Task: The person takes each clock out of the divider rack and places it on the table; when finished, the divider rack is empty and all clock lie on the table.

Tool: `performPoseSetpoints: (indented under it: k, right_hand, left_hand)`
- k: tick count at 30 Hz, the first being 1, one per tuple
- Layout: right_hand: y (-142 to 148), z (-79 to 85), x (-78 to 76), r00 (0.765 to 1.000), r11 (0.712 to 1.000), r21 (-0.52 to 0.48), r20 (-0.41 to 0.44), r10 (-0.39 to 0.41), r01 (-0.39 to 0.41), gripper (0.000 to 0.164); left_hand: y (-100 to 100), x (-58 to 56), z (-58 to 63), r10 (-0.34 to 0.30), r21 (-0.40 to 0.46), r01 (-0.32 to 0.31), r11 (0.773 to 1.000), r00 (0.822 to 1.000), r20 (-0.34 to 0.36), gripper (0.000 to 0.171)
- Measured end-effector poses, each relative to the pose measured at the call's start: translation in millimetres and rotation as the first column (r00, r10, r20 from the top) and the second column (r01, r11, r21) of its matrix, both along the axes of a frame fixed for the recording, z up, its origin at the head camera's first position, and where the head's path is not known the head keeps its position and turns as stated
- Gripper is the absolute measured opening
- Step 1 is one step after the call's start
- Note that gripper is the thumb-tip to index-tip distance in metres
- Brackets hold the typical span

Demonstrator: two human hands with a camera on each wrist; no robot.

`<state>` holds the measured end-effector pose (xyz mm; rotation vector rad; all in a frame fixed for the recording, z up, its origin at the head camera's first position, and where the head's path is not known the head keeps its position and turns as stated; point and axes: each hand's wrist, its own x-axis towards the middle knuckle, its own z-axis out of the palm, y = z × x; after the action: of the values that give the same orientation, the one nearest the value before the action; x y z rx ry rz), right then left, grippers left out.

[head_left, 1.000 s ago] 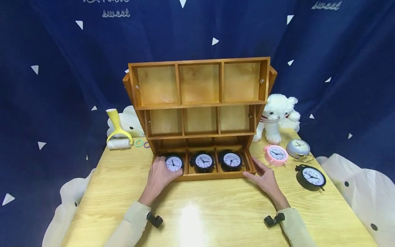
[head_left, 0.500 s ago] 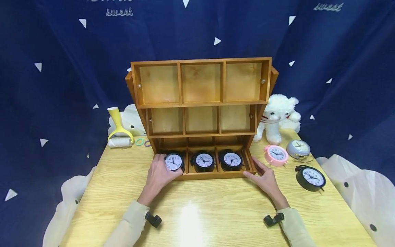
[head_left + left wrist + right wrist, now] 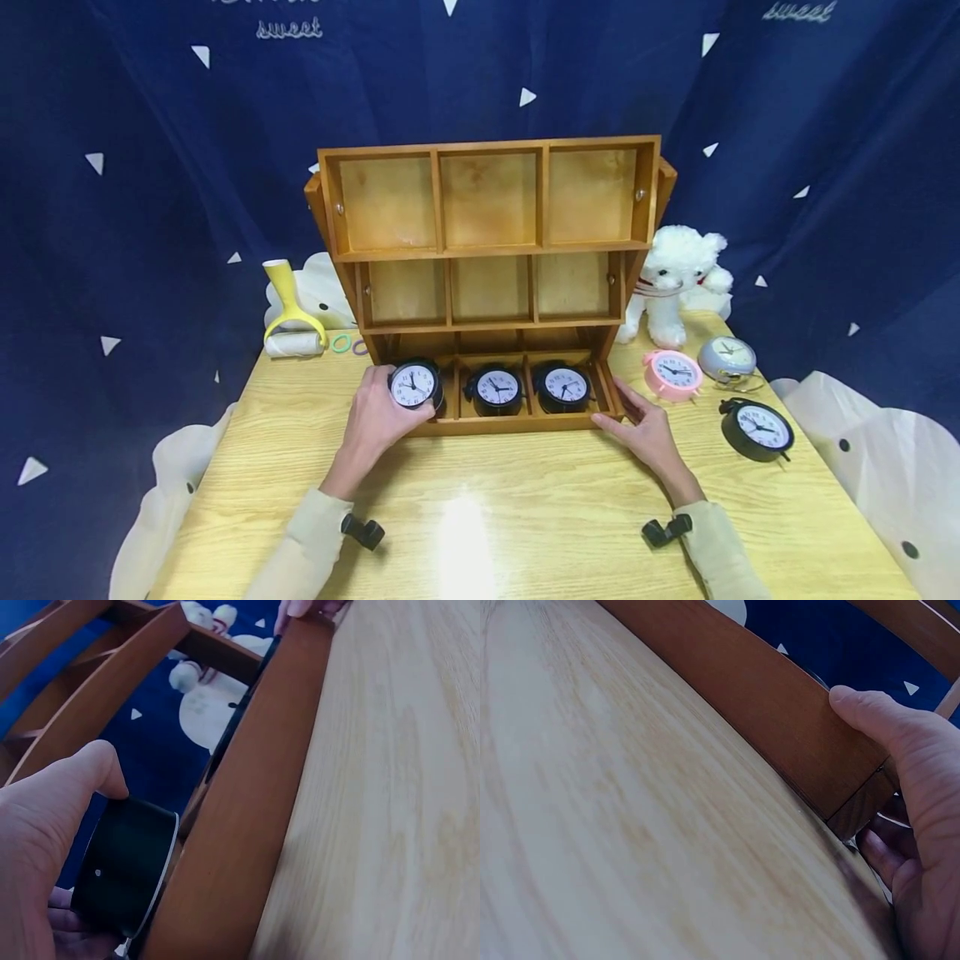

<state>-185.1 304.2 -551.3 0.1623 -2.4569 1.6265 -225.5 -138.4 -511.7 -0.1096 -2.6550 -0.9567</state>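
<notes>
In the head view my left hand [image 3: 372, 415] grips a round black alarm clock [image 3: 413, 385] at the left compartment of the bottom tier. The thumb lies on its near side in the left wrist view, and the clock's dark side [image 3: 127, 862] stands partly above the wooden front board [image 3: 247, 772]. My right hand [image 3: 647, 433] holds the right front corner of the tiered wooden organizer [image 3: 517, 423], thumb on the front board [image 3: 780, 712] and fingers around the end. Two more black clocks, one in the middle compartment [image 3: 497, 388] and one in the right [image 3: 564, 387], sit in the tier.
Right of the organizer lie a pink clock [image 3: 672, 375], a grey clock [image 3: 727, 358] and a black clock [image 3: 757, 430]. Behind them sits a white plush bear [image 3: 675, 275]. At the left are a yellow-handled roller [image 3: 288, 312] and small rings [image 3: 341, 342].
My left hand has raised the left black clock a little and shifted it up and leftward out of its compartment. The right hand keeps its hold on the organizer's corner.
</notes>
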Motion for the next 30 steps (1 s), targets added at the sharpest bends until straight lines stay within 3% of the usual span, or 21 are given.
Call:
performPoseSetpoints:
  k: [3,10,12,17,26,30]
  right_hand:
    - [0,-1.1,-2.0,1.000,1.000,0.011,-0.002,0.002,-0.002,0.078]
    - [12,-35.7,-17.2,1.000,1.000,-0.009,-0.004,-0.013,0.013,0.081]
    - [13,-38.9,-18.2,1.000,1.000,-0.010,-0.011,-0.014,0.014,0.081]
    - [14,-39.9,-17.2,1.000,1.000,-0.008,-0.015,-0.021,0.021,0.082]
    - [14,-36.9,-15.6,1.000,1.000,-0.016,-0.004,-0.023,0.023,0.081]
    - [12,-34.7,-14.6,1.000,0.999,-0.026,-0.003,-0.018,0.018,0.081]
  left_hand:
    - [-3,1.8,4.4,0.004,0.016,-0.004,1.000,1.000,0.002,0.084]
    - [-13,14.8,15.6,0.008,0.044,-0.008,0.999,1.000,0.021,0.083]
    - [-18,18.6,17.0,0.009,0.058,-0.011,0.998,1.000,0.024,0.082]
    - [-31,28.8,19.9,0.017,0.073,-0.018,0.997,1.000,0.015,0.081]
    - [-62,53.2,22.2,0.116,0.083,-0.112,0.990,0.992,-0.050,0.075]
    - [-78,58.2,22.0,0.155,0.081,-0.149,0.985,0.986,-0.062,0.073]
